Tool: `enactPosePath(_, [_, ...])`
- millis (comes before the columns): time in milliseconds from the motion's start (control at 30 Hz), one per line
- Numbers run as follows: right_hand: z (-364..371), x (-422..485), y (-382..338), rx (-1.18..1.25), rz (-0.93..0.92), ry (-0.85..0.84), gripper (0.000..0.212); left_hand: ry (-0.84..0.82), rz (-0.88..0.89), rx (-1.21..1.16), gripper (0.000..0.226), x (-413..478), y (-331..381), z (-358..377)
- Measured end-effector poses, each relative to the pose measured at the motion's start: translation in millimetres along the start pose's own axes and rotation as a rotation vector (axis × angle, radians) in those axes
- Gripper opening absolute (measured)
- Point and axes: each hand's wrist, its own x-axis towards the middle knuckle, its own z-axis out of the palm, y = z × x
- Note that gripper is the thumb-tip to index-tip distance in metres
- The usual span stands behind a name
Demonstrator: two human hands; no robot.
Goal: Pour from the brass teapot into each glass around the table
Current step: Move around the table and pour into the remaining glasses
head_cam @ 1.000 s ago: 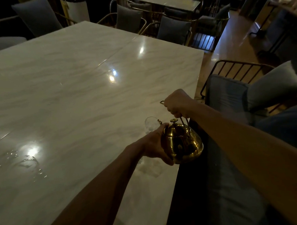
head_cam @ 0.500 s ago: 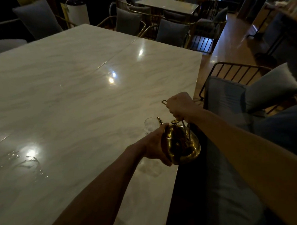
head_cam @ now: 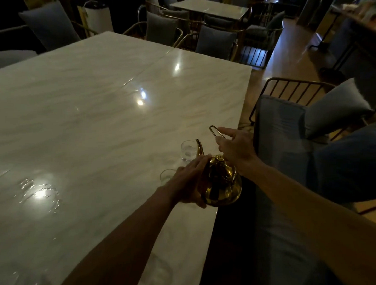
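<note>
Both bare forearms reach forward. The left grip (head_cam: 187, 183) lies flat-fingered against the pot (head_cam: 221, 187), thumb beneath; the right grip (head_cam: 234, 148) pinches its handle (head_cam: 214, 130), forefinger extended.

Teapot (head_cam: 221, 187): left flank hidden by the left hand (head_cam: 185, 185); handle loop partly inside the right hand (head_cam: 234, 148). Nearer glass (head_cam: 166, 176), just below centre: mostly behind the left hand. Farther glass (head_cam: 187, 151): fill level indistinct. Table (head_cam: 97, 117) cut by the left and bottom edges, left forearm (head_cam: 124, 236) by the bottom, right forearm (head_cam: 309, 212) by the right. Counter items (head_cam: 373, 17), upper right: blurred
</note>
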Motion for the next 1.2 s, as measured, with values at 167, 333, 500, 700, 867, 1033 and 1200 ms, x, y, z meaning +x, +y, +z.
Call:
enactPosePath(167, [-1, -46, -14, -0.010, -0.043, -0.027, 0.043, 0.033, -0.020, -0.001, 0.137, -45, 24, -3])
enactPosePath(333, [5, -107, -28, -0.012, -0.081, -0.033, 0.043, 0.056, 0.038, -0.031, 0.137, -104, 51, -4])
enactPosePath(500, [26, -178, -43, -0.011, -0.055, -0.015, 0.044, 0.031, 0.086, -0.064, 0.130, -175, 68, -8])
enactPosePath(700, [62, -271, -58, -0.014, 0.012, -0.019, 0.043, -0.042, 0.056, -0.103, 0.131, -270, 72, -5])
enactPosePath(867, [92, -339, -75, 0.007, 0.087, -0.068, 0.040, -0.060, 0.029, -0.200, 0.127, -350, 86, -1])
enactPosePath(1033, [124, -379, -80, -0.016, 0.103, -0.115, 0.042, -0.024, 0.019, -0.292, 0.122, -405, 87, 1])
enactPosePath(1200, [160, -392, -92, -0.012, 0.066, -0.194, 0.044, 0.076, -0.031, -0.365, 0.124, -437, 86, -6])
